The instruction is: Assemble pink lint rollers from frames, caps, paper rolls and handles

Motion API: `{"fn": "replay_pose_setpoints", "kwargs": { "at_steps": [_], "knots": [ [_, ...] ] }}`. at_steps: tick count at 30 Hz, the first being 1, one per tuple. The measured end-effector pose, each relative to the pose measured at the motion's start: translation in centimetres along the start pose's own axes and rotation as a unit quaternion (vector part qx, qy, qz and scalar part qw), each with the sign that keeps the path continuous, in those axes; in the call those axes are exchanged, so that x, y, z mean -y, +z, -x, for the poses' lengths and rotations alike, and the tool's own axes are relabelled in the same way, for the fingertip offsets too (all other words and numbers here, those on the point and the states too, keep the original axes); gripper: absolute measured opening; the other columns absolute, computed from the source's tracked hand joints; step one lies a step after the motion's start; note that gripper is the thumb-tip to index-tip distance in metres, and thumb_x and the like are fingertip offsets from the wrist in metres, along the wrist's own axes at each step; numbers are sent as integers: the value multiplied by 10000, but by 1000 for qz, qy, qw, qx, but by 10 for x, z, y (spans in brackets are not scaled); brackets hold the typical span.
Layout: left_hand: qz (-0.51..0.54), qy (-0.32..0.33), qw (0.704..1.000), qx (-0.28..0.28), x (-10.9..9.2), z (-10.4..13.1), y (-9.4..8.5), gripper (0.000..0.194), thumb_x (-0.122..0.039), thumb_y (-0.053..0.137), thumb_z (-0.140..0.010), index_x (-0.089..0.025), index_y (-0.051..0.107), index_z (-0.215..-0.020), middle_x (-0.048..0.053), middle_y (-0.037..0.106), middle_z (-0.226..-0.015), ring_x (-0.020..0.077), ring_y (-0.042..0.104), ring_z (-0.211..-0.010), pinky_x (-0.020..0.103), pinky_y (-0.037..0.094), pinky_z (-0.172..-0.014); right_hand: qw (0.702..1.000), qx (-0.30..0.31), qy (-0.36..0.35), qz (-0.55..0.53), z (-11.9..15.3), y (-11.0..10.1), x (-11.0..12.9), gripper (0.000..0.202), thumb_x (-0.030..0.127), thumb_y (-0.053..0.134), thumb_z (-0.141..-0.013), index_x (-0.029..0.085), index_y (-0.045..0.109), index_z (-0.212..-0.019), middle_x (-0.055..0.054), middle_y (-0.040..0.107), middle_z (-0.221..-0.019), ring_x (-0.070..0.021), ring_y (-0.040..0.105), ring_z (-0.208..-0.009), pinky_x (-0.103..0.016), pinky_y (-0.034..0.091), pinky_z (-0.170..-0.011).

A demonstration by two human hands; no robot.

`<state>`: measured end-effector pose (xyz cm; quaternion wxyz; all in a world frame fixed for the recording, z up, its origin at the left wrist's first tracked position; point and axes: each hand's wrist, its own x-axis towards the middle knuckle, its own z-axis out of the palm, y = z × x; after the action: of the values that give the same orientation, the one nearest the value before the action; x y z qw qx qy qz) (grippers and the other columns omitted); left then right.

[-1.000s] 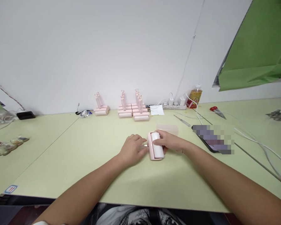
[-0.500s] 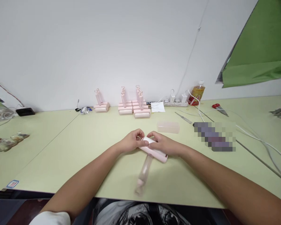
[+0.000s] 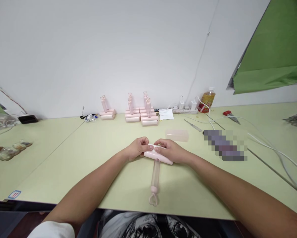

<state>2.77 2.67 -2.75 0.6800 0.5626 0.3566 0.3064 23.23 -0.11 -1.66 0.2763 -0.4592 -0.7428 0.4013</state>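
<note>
A pink lint roller with a white paper roll is in front of me, its see-through handle pointing toward the table's front edge and ending in a heart-shaped loop. My left hand grips the roller's left end, thumb on the white roll. My right hand is closed over the right part of the head, its thumb close to the left one. Fingers behind the roller are partly hidden. Just beyond my right hand lies a clear pink cover.
Several finished-looking pink lint rollers stand along the wall. A power strip with chargers, a drink bottle, a screwdriver, a red-handled tool and loose cables are on the right. Small bagged items lie far left.
The roller has turned so its handle swings right and points more straight toward me. Its head lies more level, shifted slightly left. Both hands keep their hold.
</note>
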Motion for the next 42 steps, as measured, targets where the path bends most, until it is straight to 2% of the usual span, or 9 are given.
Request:
{"fn": "replay_pose_setpoints", "kwargs": {
  "at_steps": [4,7,12,19,25,29,35,39,42],
  "knots": [
    [-13,2,1000,-20,-3,-2,-3,513,-440,838,-581,-193,406,-706,-93,405,-533,41,349,-422,173,229,-393,1000,2,-18,-26,-6,5,-3,341,432,529,-871,170,724,-969,-36,713,-911,-200,613,-818,-282,434,-688],
    [-27,2,999,-36,-7,-2,-6,517,-452,837,-571,-192,406,-689,-97,389,-515,40,334,-411,174,216,-388,999,-25,-13,-37,-9,10,-2,365,452,545,-855,164,742,-962,-29,724,-870,-202,616,-778,-281,432,-659],
    [-68,12,997,-34,-8,-4,-9,504,-482,810,-594,-192,405,-665,-92,394,-513,42,330,-416,180,226,-395,998,-62,-12,-16,-8,15,3,365,461,546,-854,186,752,-978,-37,743,-923,-241,643,-851,-310,457,-707],
    [-113,39,989,-91,1,-6,-3,472,-528,753,-643,-198,416,-661,-86,401,-497,50,319,-413,194,215,-389,996,-90,-1,9,-7,15,1,355,473,537,-852,207,744,-960,-54,745,-997,-275,649,-932,-354,459,-781],
    [-149,34,982,-110,3,-3,0,442,-537,693,-703,-203,405,-676,-96,359,-493,52,309,-403,193,221,-388,992,-121,13,29,-9,18,0,348,455,510,-857,182,723,-820,-47,737,-856,-238,644,-817,-317,439,-685],
    [-183,41,973,-133,4,-2,4,434,-527,649,-747,-201,373,-666,-95,357,-507,44,303,-402,180,221,-384,990,-139,16,28,-10,19,0,332,438,514,-850,181,724,-842,-44,735,-854,-234,639,-827,-312,436,-699],
    [-130,33,986,-96,8,1,2,421,-563,642,-754,-210,417,-798,-98,447,-523,75,428,-339,193,328,-334,990,-138,6,10,-9,17,-7,313,422,526,-843,177,721,-841,-40,730,-850,-225,639,-813,-314,449,-701],
    [-94,29,993,-71,7,3,-3,504,-536,708,-714,-195,471,-1000,-97,472,-587,89,496,-372,239,461,-377,990,-133,-15,-32,-11,13,-18,316,382,591,-805,167,696,-1013,-72,717,-1014,-237,640,-934,-346,472,-821],
    [-90,33,993,-63,7,2,-8,537,-504,739,-699,-181,510,-1061,-78,485,-645,82,523,-404,249,505,-404,989,-133,-23,-57,-13,11,-24,370,380,629,-783,153,664,-1073,-98,697,-1069,-249,631,-982,-373,471,-874]
  ]
}}
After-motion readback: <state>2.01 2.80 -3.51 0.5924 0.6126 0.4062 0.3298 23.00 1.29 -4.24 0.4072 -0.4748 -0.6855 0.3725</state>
